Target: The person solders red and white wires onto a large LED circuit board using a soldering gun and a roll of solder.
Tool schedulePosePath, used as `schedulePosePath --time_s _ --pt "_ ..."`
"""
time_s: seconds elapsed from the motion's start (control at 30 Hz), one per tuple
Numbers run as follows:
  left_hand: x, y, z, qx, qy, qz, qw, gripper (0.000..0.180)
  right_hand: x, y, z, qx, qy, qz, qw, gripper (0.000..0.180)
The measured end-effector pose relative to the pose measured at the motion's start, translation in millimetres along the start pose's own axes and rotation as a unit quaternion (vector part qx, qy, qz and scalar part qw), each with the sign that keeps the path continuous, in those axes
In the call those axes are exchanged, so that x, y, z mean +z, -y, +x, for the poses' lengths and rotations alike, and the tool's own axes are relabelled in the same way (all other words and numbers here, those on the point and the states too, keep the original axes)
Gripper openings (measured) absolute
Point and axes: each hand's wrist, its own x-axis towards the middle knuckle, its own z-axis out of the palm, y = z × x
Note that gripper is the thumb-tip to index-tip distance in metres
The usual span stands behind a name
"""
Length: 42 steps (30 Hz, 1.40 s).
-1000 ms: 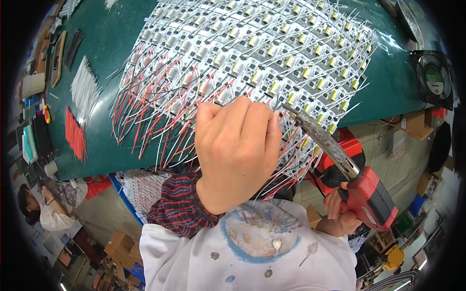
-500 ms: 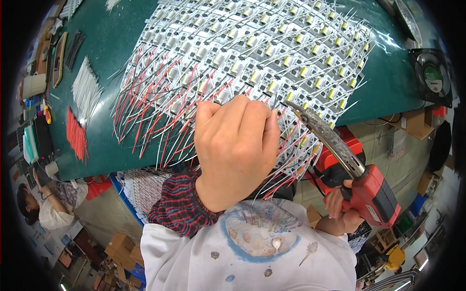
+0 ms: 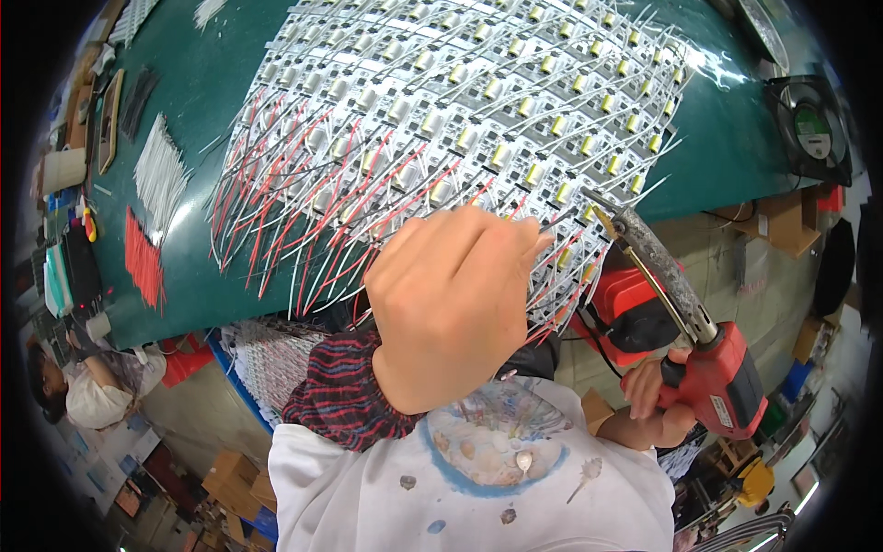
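A wide panel of small white circuit boards (image 3: 460, 103) carries rows of yellow-topped parts, with red, white and black wires hanging off its near edge. My left hand (image 3: 451, 299) is closed over that near edge, thumb and forefinger pinched around a thin dark wire (image 3: 558, 221) at the boards' lower right. Held in my right hand (image 3: 658, 400) is a red soldering gun (image 3: 727, 386). Its long metal barrel slants up and left, and the tip is at the board edge, just beyond my left fingertips. The exact contact there is too small to make out.
On the green table (image 3: 230, 55), bundles of white wires (image 3: 161, 175), red wires (image 3: 143, 262) and black wires (image 3: 140, 99) lie at left. A fan (image 3: 809, 129) stands at the right edge. Below are a red stool-like object (image 3: 630, 299) and cardboard boxes (image 3: 235, 478). Another person (image 3: 97, 391) sits far left.
The soldering gun and its tip have shifted slightly right and down. My left fingertips have also moved a little right and down, and the board panel has slid slightly left in view.
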Motion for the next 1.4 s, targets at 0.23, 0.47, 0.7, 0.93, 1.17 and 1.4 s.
schedulePosePath --time_s 0.23,0.47,0.7,0.93,1.17,1.4 --pt "15.9 5.0 -3.6 -0.014 0.009 0.016 1.0 0.012 -2.8 -6.3 -10.3 -0.021 -0.004 -0.009 1.0 0.076" --pt "16.0 6.4 -4.6 -0.018 0.027 0.031 0.999 0.015 6.1 -12.0 -16.0 0.019 -0.106 -0.002 0.994 0.078" --pt "15.8 5.2 -6.5 -0.03 0.029 0.041 0.998 0.016 -32.4 -35.5 -1.8 -0.072 0.167 0.039 0.983 0.071" --pt "17.8 6.6 -5.7 -0.017 0.035 0.045 0.998 0.016 8.6 -6.8 -5.5 0.001 -0.065 -0.016 0.998 0.077" --pt "16.9 6.2 -5.4 -0.015 0.035 0.048 0.998 0.018 8.6 -8.9 -7.9 0.006 -0.083 -0.026 0.996 0.074" --pt "10.6 1.0 -5.6 0.004 -0.007 0.065 0.998 0.013 5.2 -4.2 -2.9 -0.002 -0.058 -0.006 0.998 0.072"
